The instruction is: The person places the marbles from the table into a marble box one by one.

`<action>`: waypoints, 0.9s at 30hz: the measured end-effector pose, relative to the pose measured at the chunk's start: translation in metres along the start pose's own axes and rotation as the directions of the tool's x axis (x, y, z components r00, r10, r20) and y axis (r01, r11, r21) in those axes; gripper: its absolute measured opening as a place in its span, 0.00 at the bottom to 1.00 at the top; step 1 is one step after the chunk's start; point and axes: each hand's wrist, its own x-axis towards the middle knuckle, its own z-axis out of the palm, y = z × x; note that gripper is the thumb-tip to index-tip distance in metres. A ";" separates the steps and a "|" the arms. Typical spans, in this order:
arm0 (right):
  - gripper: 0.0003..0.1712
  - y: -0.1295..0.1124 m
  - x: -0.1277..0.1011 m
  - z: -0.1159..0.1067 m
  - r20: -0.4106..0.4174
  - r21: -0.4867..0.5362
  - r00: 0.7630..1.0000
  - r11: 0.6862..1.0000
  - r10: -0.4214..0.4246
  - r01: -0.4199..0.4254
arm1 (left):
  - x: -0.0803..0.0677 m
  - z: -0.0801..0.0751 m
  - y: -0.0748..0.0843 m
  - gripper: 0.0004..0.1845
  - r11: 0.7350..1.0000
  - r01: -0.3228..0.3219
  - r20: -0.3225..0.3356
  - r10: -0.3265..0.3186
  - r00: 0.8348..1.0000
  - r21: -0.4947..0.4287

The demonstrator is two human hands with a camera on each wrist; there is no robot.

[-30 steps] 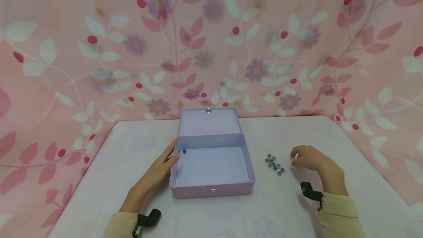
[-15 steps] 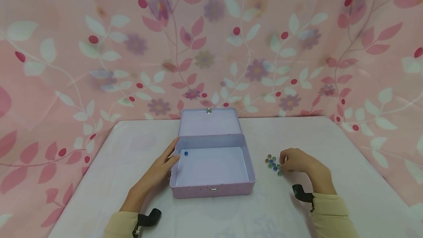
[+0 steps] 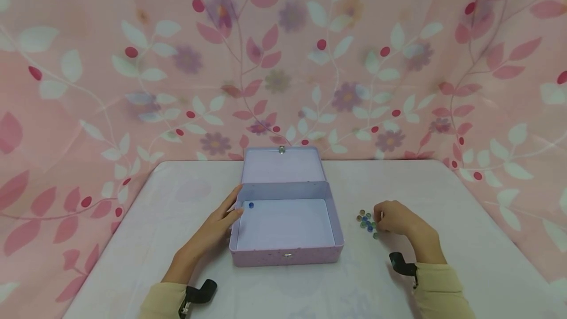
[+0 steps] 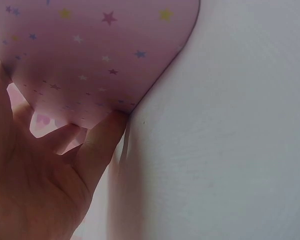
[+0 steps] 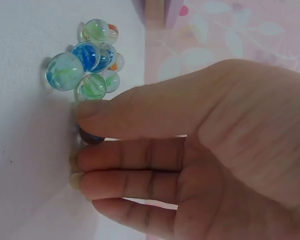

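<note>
An open lilac tin box (image 3: 285,256) with its lid (image 3: 283,166) laid back stands mid-table. One blue marble (image 3: 251,205) lies in its back left corner. My left hand (image 3: 234,207) rests with straight fingers against the box's left wall (image 4: 90,50). To the right of the box lies a small cluster of glass marbles (image 3: 365,220). My right hand (image 3: 378,220) is at the cluster's right edge, fingertips down on the table. In the right wrist view a dark marble (image 5: 91,137) sits pinched between thumb (image 5: 120,115) and forefinger (image 5: 120,155), beside the green and blue marbles (image 5: 85,65).
The white table (image 3: 177,201) is backed on all sides by a pink floral curtain (image 3: 133,87). A black strap (image 3: 400,264) sits on each wrist.
My right hand has slid left from bare table to the marble cluster and closed its fingertips on a marble. The left hand and the box have stayed put.
</note>
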 end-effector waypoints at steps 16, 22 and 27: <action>0.06 -0.007 0.005 -0.010 -0.168 -0.022 0.980 0.994 -0.106 0.104 | 0.000 0.001 0.000 0.34 1.000 0.008 -0.003 -0.008 1.000 0.011; 0.07 -0.015 0.004 -0.015 -0.247 -0.042 0.954 0.986 -0.168 0.163 | 0.000 0.001 0.000 0.34 1.000 0.003 -0.007 -0.003 1.000 0.008; 0.06 -0.023 0.002 -0.018 -0.324 -0.071 0.915 0.970 -0.241 0.231 | 0.000 0.001 0.001 0.35 1.000 0.004 -0.007 -0.004 1.000 0.011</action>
